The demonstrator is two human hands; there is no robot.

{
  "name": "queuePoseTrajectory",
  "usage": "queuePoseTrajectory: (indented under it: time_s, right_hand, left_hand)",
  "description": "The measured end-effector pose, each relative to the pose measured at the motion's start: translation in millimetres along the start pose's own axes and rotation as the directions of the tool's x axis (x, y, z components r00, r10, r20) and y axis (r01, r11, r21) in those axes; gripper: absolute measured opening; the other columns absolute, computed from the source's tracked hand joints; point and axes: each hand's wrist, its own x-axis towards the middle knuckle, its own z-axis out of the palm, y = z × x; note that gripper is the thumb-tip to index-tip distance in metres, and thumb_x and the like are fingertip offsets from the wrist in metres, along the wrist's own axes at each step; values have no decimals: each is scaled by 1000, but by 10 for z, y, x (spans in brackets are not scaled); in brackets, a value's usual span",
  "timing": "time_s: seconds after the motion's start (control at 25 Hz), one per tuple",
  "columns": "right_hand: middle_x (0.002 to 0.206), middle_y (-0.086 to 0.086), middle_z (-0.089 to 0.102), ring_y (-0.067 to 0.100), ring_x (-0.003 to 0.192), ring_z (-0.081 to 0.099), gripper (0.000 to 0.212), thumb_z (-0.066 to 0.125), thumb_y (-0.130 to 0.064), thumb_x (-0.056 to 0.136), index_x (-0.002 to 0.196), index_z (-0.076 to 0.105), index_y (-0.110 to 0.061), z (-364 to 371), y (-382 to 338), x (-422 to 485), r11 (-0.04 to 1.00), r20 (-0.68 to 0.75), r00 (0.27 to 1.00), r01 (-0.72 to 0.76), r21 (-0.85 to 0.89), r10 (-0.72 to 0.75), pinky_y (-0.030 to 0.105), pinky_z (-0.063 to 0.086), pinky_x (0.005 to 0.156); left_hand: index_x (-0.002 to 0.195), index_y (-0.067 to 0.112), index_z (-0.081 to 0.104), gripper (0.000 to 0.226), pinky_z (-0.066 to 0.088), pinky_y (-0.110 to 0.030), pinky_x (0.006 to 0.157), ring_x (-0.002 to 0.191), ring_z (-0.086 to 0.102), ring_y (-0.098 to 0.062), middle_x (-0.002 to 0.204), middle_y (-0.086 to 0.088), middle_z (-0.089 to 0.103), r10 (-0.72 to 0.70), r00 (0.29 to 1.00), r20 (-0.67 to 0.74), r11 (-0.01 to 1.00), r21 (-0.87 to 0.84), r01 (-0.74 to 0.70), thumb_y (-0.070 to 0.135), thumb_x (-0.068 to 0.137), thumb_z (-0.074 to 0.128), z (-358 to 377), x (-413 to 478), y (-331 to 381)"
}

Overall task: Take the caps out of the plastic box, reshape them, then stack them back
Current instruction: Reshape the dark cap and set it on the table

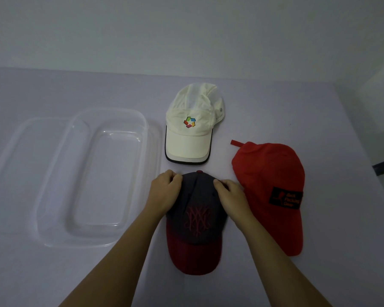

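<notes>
A dark navy cap with a red brim and red embroidery [196, 227] lies on the table in front of me, brim toward me. My left hand [164, 191] grips the left side of its crown with curled fingers. My right hand [232, 196] grips the crown's right side the same way. Beyond it a white cap with a colourful logo [192, 127] lies flat. To the right an all-red cap with a black patch [273, 187] lies flat. The clear plastic box [53, 209] stands at the left with nothing in it.
The clear lid [20, 138] lies under or beside the box at the far left. The pale table [297, 103] ends at a wall behind and drops off along the right edge.
</notes>
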Motion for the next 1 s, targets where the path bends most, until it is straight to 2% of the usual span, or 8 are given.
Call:
queuePoseTrajectory:
  time_s: [0.08,0.12,0.24,0.32,0.56,0.72,0.88,1.0]
  right_hand:
    - [112,15,55,27,104,54,34,41,-36,94,99,60,-9,15,2,38,996,5,1000,8,-93,-7,35,44,88]
    - [110,11,53,24,102,53,33,39,-35,95,103,57,-9,9,-26,43,995,13,1000,7,-98,-6,36,44,89]
    - [80,0,49,11,71,47,25,32,-30,99,99,48,-11,7,-103,36,1000,56,998,13,-20,-12,27,39,63]
    - [70,-2,42,9,62,41,22,31,-29,99,87,44,-15,24,-122,24,1000,48,999,17,20,-18,27,33,56]
    - [63,-2,41,9,56,38,26,36,-24,98,76,44,-13,58,-29,43,996,9,996,86,-26,-85,25,31,52]
    - [57,-3,40,8,54,36,35,42,-16,95,60,41,-15,71,12,83,995,-55,994,94,32,-92,24,29,51]
    - [59,2,43,12,57,38,35,42,-16,95,61,45,-7,89,43,129,998,-42,998,51,49,-49,30,30,55]
    - [82,14,54,28,79,53,35,37,-18,97,87,57,9,102,34,179,998,-23,999,-38,54,40,36,41,73]
  left_hand:
    - [70,0,47,27,31,-26,55,60,38,-13,68,-8,44,52,999,-13,998,46,-51,15,91,39,8,33,-15]
    - [74,-2,48,27,31,-26,56,60,39,-13,69,-8,45,60,998,-4,998,32,-60,14,92,37,11,35,-22]
    - [83,-1,46,25,32,-26,55,58,39,-13,66,-5,45,70,997,24,997,-45,-69,16,96,32,38,-7,-23]
    - [83,1,44,26,31,-27,55,56,38,-12,64,-4,43,72,997,-5,995,-69,-72,18,96,31,66,-26,-26]
    - [77,8,45,24,34,-32,57,58,42,-16,61,-2,47,46,998,-51,999,29,-45,20,93,33,84,67,-176]
    - [68,8,50,27,35,-34,59,60,44,-18,60,-3,50,-21,998,-61,999,-41,19,25,84,35,60,131,-266]
    - [71,8,54,27,38,-35,61,63,49,-19,65,-5,56,-61,995,-81,996,-62,56,23,84,36,61,150,-283]
    - [77,5,57,29,40,-35,61,65,52,-21,71,-11,60,-69,992,-104,997,29,73,23,88,37,58,161,-267]
